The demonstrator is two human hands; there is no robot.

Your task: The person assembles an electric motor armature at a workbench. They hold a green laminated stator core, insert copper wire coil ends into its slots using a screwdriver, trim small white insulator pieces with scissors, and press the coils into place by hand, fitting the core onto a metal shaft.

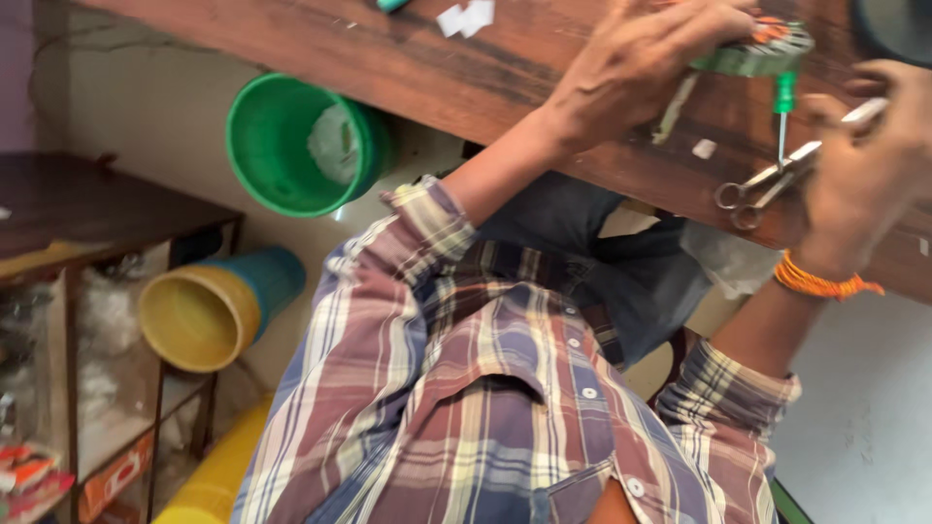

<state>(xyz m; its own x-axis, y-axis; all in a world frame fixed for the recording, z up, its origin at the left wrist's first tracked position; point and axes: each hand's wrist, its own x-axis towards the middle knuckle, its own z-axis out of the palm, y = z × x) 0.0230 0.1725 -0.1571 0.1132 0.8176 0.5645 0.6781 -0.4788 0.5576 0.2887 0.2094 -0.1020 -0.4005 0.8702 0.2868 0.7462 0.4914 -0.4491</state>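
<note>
Your plaid shirt (485, 388) fills the lower centre of the frame, nearest the camera. At upper right, your left hand (641, 58) is clamped over a round green part (752, 53) on the wooden table (466, 68), beside a green-handled screwdriver (782, 116) and scissors (762, 184). At the right edge, your right hand (864, 165) has its fingers pinched together on a thin pale strip (864, 112); a green bucket (291, 146) sits at upper left.

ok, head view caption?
Left hand grips a round green part on the wooden table; right hand beside scissors and a green-handled screwdriver.
</note>
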